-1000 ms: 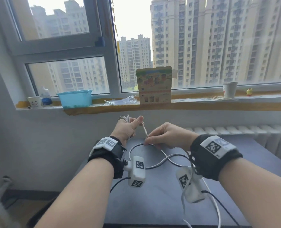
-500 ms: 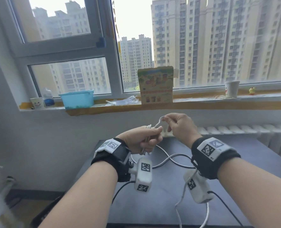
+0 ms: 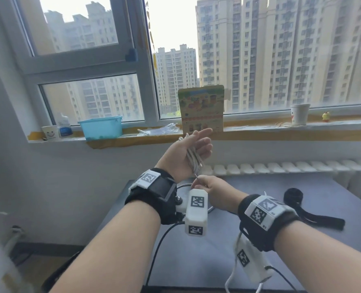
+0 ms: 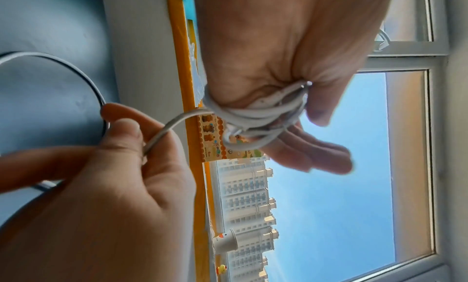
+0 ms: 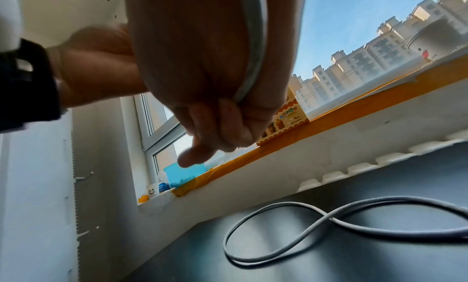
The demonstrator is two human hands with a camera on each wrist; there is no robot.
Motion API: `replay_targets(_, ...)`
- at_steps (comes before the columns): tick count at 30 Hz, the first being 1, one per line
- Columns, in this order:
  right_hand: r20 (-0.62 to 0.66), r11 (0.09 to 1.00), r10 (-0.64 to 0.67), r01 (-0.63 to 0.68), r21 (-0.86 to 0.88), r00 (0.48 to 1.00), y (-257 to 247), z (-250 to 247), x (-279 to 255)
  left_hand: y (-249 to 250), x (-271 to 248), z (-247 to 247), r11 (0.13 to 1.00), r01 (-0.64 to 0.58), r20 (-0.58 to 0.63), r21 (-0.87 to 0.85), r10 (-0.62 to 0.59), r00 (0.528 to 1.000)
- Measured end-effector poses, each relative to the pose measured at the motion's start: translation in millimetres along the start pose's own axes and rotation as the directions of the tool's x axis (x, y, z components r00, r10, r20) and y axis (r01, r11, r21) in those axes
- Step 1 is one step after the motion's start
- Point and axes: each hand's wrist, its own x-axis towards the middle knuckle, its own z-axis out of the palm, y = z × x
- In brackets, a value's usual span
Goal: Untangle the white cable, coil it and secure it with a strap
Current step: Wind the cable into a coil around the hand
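Observation:
My left hand [image 3: 196, 149] is raised above the dark table [image 3: 217, 261], palm towards me and fingers stretched out. Several turns of the white cable [image 3: 193, 159] are wound across the palm; in the left wrist view the thumb [image 4: 319, 106] pins the coil [image 4: 260, 116]. Just below, my right hand [image 3: 203, 182] pinches the free strand [image 4: 162, 134] leading off the coil. The rest of the cable [image 5: 329, 218] lies in loose crossing loops on the table. A black strap [image 3: 293, 196], partly rolled, lies on the table to the right of my right wrist.
The window sill behind holds a blue tub [image 3: 100, 126], a printed cardboard box [image 3: 201, 111] and a paper cup [image 3: 299, 114]. A white radiator [image 3: 281, 166] runs along the table's far edge. Black camera leads hang from both wrists.
My left hand has risen and turned palm up with its fingers stretched out. My right hand has dropped from above to just below it, bringing the cable round the left palm.

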Motion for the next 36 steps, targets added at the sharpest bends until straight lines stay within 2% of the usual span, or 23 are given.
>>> replay_targets(3, -0.001, 0.999, -0.044, 0.044, -0.027, 0.999, -8, 1, -1, -1, 2, -7, 0.998, -0.063, -0.131, 0.028, 0.066, 0.989)
replay_targets(6, -0.025, 0.995, -0.083, 0.082, -0.057, 0.996, -14, -1, -2, -4, 4, -15, 0.993, -0.072, -0.225, 0.094, 0.091, 0.970)
replay_targets(10, -0.054, 0.971, -0.157, 0.144, -0.189, 0.986, -16, -4, -2, -7, 5, -23, 0.955, -0.047, -0.321, 0.293, 0.144, 0.936)
replay_targets(15, -0.100, 0.955, -0.237, 0.213, -0.205, 0.966, -16, -8, -3, -15, 3, -34, 0.910, 0.026, -0.367, 0.414, 0.141, 0.919)
replay_targets(20, -0.168, 0.982, -0.188, 0.188, -0.020, 0.968, -15, -18, -2, -25, 6, -40, 0.775, 0.133, -0.368, 0.618, 0.135, 0.920)
replay_targets(22, -0.180, 0.981, -0.190, 0.192, -0.009, 0.965, -17, -22, -3, -27, 5, -42, 0.660, 0.195, -0.362, 0.726, 0.125, 0.924)
replay_targets(24, -0.208, 0.979, -0.198, 0.203, -0.001, 0.958, -20, -26, -2, -28, 3, -42, 0.525, 0.237, -0.323, 0.817, 0.077, 0.943)
replay_targets(25, -0.226, 0.978, -0.206, 0.209, -0.009, 0.952, -20, -28, -1, -29, 2, -41, 0.480, 0.250, -0.309, 0.841, 0.046, 0.950)
replay_targets(26, -0.243, 0.977, -0.211, 0.211, -0.025, 0.947, -19, -30, -1, -30, 2, -40, 0.471, 0.267, -0.310, 0.840, 0.013, 0.951)
replay_targets(30, -0.317, 0.977, -0.215, 0.205, -0.065, 0.924, -13, -31, 2, -29, 0, -34, 0.624, 0.354, -0.304, 0.697, -0.190, 0.934)
replay_targets(33, -0.388, 0.974, -0.226, 0.196, -0.115, 0.893, -7, -33, 3, -27, 0, -36, 0.641, 0.430, -0.248, 0.636, -0.358, 0.900)
replay_targets(36, -0.431, 0.968, -0.235, 0.172, -0.181, 0.871, -4, -38, 3, -26, 0, -39, 0.663, 0.465, -0.179, 0.587, -0.454, 0.873)
